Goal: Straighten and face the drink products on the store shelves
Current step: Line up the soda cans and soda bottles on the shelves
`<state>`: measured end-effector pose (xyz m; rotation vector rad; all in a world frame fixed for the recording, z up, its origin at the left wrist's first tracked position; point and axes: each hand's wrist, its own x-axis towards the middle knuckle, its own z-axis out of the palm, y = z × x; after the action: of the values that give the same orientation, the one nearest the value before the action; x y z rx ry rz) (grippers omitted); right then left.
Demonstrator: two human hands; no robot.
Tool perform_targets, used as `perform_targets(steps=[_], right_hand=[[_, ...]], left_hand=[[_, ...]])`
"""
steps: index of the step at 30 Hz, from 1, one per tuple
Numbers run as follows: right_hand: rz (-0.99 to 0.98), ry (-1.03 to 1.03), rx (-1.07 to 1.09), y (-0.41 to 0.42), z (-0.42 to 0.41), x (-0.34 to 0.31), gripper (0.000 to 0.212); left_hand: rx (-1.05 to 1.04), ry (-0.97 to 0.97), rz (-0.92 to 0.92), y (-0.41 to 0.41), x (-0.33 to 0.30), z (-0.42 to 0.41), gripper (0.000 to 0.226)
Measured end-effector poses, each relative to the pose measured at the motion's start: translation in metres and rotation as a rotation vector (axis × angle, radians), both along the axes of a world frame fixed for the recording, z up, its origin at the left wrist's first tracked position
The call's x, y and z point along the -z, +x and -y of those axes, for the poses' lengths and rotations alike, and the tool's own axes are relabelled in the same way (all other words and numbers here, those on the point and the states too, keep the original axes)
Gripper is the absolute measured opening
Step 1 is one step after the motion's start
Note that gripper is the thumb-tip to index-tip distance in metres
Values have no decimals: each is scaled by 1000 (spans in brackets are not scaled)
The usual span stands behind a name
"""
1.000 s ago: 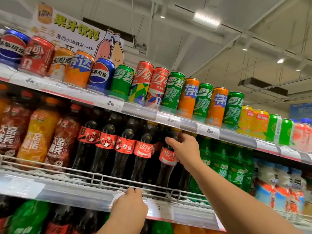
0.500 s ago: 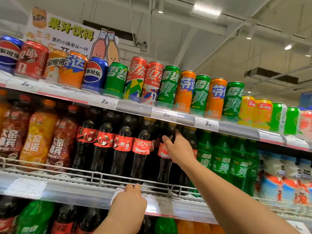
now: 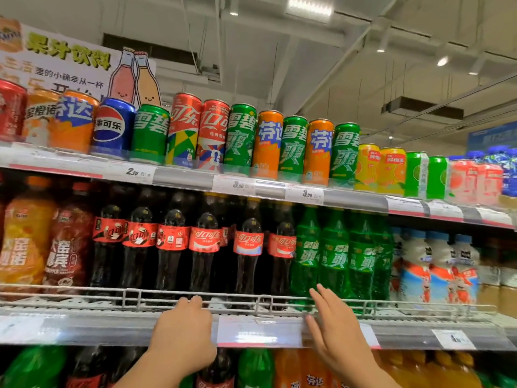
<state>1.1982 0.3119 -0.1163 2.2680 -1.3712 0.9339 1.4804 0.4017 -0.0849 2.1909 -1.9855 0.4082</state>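
Juice sign [image 3: 70, 60] upper left; ceiling light [image 3: 309, 9] overhead; price tag [image 3: 305, 195] reads 3.00.

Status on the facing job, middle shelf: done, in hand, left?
Looks done: green bottles and the three right cola bottles show labels forward. In hand: nothing; the right hand is open by the rail, the left hand grips it. Left: the three left cola bottles, labels turned off-centre.

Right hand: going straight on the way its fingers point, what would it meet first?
Likely the wire rail at the shelf front, with the leftmost green bottle just behind it. The right hand points its straight fingers there; depth is unclear.
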Motion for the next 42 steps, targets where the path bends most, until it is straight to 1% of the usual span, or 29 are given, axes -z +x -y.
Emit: perform_targets(steps=[3,8,11,13,14,15,17,20,22,24,27,29,31,33,35,37,39,42], right_hand=[[-28,44,-10,-11,7,13,63],[-2,2,-18,-4,5,7,59],[-46,5,-26,-8,5,4,60],[-62,21,-29,-10,5,5,61],[-62,21,-39,-11,4,5,61],[-59,14,-52,-11,3,5,61],[-57,-7,-63,-11,1,4,63],[-28,-61,-117,-14,0,2,71],[-13,-118,-118,-14,4,1,73],[-16,-112,-113,-13,12,0,77],[-28,-82,-103,-12,20,1,76],[-51,-104,-94,-12,24,0,73],[-69,-108,-76,-13,23,-1,72],[-74,-84,-79,-15,14,-6,75],[-88,-146,-69,-23,5,-20,72],[-91,-210,-100,-30,-4,-51,60],[-31,-295,-161,-34,-8,-92,48],[75,-485,-236,-28,-14,-154,40]], left_hand=[[-38,-67,-34,-3,3,3,44],[-117,-102,-36,-10,11,5,59],[-158,-87,-21,-15,11,3,59],[-177,-73,8,-23,2,-2,55],[-178,-97,27,-28,-7,-4,52],[-160,-152,59,-34,-20,-6,49],[-60,-315,134,-47,-51,-7,46],[105,-542,141,-68,-107,-4,53],[171,-633,164,-80,-141,1,60],[173,-624,219,-88,-165,9,65],[94,-505,271,-90,-179,22,68],[70,-475,239,-88,-177,29,69],[93,-508,178,-88,-173,32,69],[119,-529,155,-86,-173,33,68],[133,-532,165,-82,-176,35,66],[136,-539,188,-78,-178,37,65],[129,-564,214,-75,-177,40,66],[132,-608,230,-75,-174,42,64]])
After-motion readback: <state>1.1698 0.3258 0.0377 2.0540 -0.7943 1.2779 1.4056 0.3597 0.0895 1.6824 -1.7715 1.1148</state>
